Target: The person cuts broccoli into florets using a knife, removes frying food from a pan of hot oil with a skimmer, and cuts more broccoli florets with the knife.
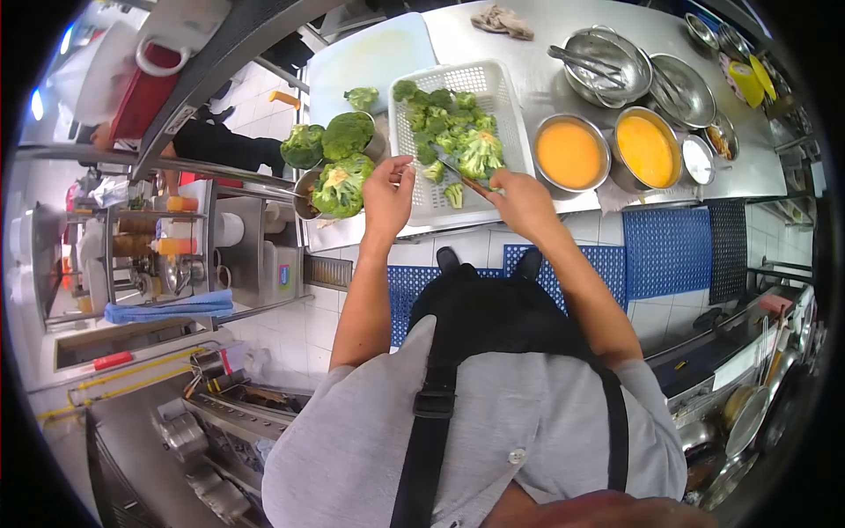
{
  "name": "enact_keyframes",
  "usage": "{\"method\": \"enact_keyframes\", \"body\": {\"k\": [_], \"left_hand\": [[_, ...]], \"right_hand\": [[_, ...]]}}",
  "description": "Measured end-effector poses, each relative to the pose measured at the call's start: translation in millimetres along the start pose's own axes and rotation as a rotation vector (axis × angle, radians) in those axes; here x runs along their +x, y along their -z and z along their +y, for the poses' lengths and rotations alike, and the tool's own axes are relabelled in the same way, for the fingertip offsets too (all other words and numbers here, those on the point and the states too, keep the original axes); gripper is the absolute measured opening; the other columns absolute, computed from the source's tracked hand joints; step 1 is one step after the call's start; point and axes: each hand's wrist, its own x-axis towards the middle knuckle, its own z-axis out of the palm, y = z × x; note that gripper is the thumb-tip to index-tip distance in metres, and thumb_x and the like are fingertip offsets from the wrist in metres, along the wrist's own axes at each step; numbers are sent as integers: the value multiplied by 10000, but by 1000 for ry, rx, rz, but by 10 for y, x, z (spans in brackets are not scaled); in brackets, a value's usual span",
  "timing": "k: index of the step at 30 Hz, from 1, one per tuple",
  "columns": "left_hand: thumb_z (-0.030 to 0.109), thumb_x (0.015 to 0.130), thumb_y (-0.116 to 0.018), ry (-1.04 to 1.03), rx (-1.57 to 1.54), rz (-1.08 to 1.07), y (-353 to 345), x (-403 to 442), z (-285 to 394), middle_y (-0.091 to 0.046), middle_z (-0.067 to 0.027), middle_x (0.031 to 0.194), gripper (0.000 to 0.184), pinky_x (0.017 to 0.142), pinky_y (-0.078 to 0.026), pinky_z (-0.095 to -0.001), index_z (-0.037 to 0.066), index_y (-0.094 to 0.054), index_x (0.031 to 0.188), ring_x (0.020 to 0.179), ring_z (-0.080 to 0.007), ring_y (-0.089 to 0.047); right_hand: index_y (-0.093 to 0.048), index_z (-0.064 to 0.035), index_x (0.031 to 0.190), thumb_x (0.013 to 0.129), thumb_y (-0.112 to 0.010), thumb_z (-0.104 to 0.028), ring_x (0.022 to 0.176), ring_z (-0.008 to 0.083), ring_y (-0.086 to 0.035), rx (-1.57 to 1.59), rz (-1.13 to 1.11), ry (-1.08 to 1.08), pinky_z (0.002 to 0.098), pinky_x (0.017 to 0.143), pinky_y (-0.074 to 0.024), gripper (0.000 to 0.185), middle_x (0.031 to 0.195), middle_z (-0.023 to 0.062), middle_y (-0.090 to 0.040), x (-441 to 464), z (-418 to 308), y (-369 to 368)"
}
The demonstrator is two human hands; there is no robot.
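Observation:
My right hand (521, 204) grips a small knife (476, 187) by its brown handle, and the blade reaches in among the broccoli. Beside the blade, a large cut broccoli head (481, 154) rests in a white perforated basket (512, 97). Smaller broccoli florets (440, 114) fill the middle of the basket, with a single floret (453, 194) near its front. At the basket's left edge my left hand (388, 195) is closed, fingers curled toward the thumb; anything between the fingertips is too small to make out. Whole broccoli heads (345, 185) sit just left of that hand.
To the right stand two metal pots of orange liquid (570, 155) (648, 150) and metal bowls (607, 62) with utensils. A pale cutting board (370, 57) and a crumpled cloth (502, 22) lie behind. Blue mats (664, 251) cover the floor; another person's dark-clothed leg (224, 145) shows left.

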Motion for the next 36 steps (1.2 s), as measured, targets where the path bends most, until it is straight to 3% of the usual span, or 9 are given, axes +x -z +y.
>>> {"method": "enact_keyframes", "body": {"k": [3, 4, 9, 13, 15, 20, 24, 33, 36], "left_hand": [[110, 967, -669, 30, 4, -12, 153, -78, 4, -742, -114, 976, 243, 783, -539, -280, -35, -695, 1161, 857, -141, -679], [96, 950, -685, -39, -100, 46, 151, -94, -91, -723, -96, 885, 213, 681, -534, -273, -27, -718, 1121, 744, -118, -648], [121, 978, -661, 135, -269, -29, 304, -194, -433, -737, -113, 984, 261, 760, -560, -280, -42, -682, 1181, 883, -148, -697], [137, 988, -652, 113, -347, -131, 253, -119, -567, -735, -107, 962, 268, 721, -573, -284, -48, -679, 1180, 847, -148, -701], [179, 964, -682, 40, -236, -237, 110, -8, -482, -742, -172, 937, 311, 732, -576, -315, -54, -680, 1170, 812, -228, -721], [287, 870, -774, -182, 139, -407, -635, 292, -404, -705, -274, 1027, 511, 840, -568, -446, -47, -615, 1222, 939, -435, -704], [367, 776, -860, -25, 272, -342, -1014, 319, -217, -530, -319, 1267, 775, 898, -542, -490, -2, -434, 1308, 1084, -475, -634], [273, 794, -793, -90, 224, -134, -1163, 467, -159, -462, -332, 1299, 664, 915, -540, -518, -11, -477, 1304, 1025, -505, -630], [249, 785, -772, -112, 245, -75, -1157, 451, -63, -407, -363, 1391, 650, 936, -533, -516, -14, -486, 1306, 1056, -515, -620]], "right_hand": [[-624, -13, 1037, 912, -692, -187, 976, 427, -686, -210, -163, -86, 527, 846, -528, 224, 958, 218, -726, 483, -49, -541], [-622, -12, 1065, 918, -646, -158, 977, 425, -684, -204, -157, -100, 523, 853, -525, 209, 978, 235, -716, 523, -141, -585], [-593, -11, 1206, 934, -526, -73, 978, 442, -663, -62, -23, -44, 528, 862, -510, 287, 1062, 279, -664, 406, -433, -524], [-583, -5, 1279, 921, -481, 1, 878, 273, -670, 205, 91, 19, 393, 753, -527, 373, 1018, 162, -643, 113, -262, -216], [-573, -1, 1312, 905, -477, 34, 834, 172, -640, 645, 67, -194, 313, 716, -510, 419, 988, 81, -619, -101, -415, 95], [-573, -4, 1310, 874, -515, 61, 758, 83, -554, 865, 70, -346, 225, 633, -455, 444, 954, 15, -573, -110, -102, 190], [-552, -22, 1309, 936, -545, -21, 697, 72, -543, 907, 81, -327, 210, 577, -431, 373, 843, 33, -611, -2, 182, 117], [-462, -19, 1475, 1034, -545, -106, 630, 76, -556, 950, 74, -279, 227, 515, -453, 457, 889, 63, -652, 116, 528, 40], [-560, 7, 1392, 1039, -531, -133, 623, 62, -538, 834, 32, -251, 224, 518, -445, 381, 885, 28, -661, 191, 550, -7]]}}
